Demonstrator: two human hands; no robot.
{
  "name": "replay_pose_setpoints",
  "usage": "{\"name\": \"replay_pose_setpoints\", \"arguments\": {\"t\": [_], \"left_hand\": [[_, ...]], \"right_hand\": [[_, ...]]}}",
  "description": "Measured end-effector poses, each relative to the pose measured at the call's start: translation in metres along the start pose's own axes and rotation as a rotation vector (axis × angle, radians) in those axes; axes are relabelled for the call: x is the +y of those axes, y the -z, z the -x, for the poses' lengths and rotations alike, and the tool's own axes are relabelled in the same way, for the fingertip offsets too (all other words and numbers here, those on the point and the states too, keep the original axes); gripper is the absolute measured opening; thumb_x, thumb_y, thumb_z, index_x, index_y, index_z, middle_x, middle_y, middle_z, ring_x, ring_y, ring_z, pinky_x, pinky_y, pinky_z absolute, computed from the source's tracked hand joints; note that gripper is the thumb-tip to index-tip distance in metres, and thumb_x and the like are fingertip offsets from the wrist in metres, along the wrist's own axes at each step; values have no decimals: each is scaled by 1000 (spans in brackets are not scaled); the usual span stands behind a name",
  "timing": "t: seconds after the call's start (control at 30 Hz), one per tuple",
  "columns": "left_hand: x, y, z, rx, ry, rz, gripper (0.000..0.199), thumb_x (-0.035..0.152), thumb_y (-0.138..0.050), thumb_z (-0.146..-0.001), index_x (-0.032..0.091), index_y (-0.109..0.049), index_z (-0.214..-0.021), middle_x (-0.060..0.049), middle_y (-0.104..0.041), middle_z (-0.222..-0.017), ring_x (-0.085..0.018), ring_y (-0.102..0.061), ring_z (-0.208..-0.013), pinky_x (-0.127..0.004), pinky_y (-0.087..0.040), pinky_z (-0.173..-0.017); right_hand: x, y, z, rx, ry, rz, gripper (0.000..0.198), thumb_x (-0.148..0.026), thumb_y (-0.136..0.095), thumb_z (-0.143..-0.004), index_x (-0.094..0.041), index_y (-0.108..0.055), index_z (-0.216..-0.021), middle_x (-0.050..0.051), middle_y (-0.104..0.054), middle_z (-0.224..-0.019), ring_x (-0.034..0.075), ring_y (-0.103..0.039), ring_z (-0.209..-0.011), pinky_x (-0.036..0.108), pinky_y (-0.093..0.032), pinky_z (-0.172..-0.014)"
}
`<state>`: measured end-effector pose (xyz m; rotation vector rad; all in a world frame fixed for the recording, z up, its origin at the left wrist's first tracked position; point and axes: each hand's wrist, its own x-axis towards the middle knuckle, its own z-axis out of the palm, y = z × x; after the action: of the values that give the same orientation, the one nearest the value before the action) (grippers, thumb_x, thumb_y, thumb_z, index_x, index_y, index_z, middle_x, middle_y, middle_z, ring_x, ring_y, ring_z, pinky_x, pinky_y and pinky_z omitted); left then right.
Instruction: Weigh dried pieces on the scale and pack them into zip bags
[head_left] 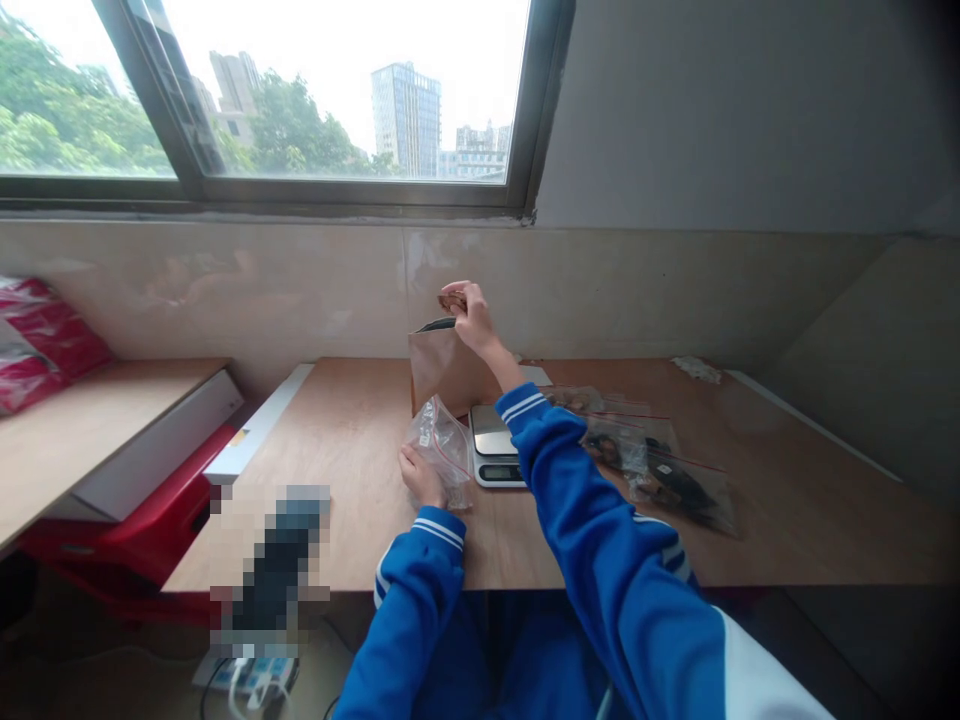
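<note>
My right hand is raised over the open top of a brown paper bag, its fingers closed on a small brown dried piece whose kind I cannot make out. The bag stands upright at the back of the table. My left hand grips a clear zip bag with a red seal line, in front of the paper bag. Just right of the zip bag sits a white kitchen scale with a steel plate, partly hidden by my right sleeve.
Several clear zip bags with dark and brown dried contents lie on the table at the right. A crumpled white scrap is at the back right. A red stool and a power strip are at the left, below table level.
</note>
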<state>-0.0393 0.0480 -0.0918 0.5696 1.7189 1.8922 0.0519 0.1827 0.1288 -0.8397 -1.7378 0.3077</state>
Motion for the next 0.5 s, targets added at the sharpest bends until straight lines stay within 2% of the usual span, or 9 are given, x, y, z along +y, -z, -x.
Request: {"name": "replay_pose_setpoints", "arguments": {"t": [0.13, 0.3, 0.4, 0.5], "left_hand": [[4, 0, 2, -15, 25, 3, 37, 47, -31, -93, 20, -52, -80, -8, -63, -90, -20, -60, -87, -35, -44, -84], [5, 0, 3, -44, 45, 9, 40, 50, -30, -93, 20, -53, -82, -7, -63, -89, -19, -60, -86, -33, -44, -84], [3, -1, 2, -40, 57, 17, 41, 53, -31, -92, 20, -53, -81, -6, -62, -87, -19, -60, -87, -33, -44, -84], [0, -2, 0, -41, 57, 32, 40, 52, -31, -92, 20, -53, -83, -6, -62, -89, -19, -60, -91, -32, -44, -86]], "right_hand": [[16, -7, -1, -173, 40, 86, 39, 2, -38, -68, -15, -59, -97, 8, -57, -105, 17, -56, -98, 29, -46, -91], [30, -13, 1, -285, 105, 149, 39, 1, -38, -62, -15, -64, -87, 5, -62, -94, 16, -57, -91, 28, -46, -87], [30, -15, -3, -332, 79, 158, 36, -2, -38, -64, -15, -67, -82, 4, -65, -90, 15, -58, -84, 24, -45, -81], [27, -15, -9, -441, 22, 174, 32, -5, -40, -66, -15, -68, -78, 3, -68, -83, 14, -58, -79, 22, -44, -75]]}}
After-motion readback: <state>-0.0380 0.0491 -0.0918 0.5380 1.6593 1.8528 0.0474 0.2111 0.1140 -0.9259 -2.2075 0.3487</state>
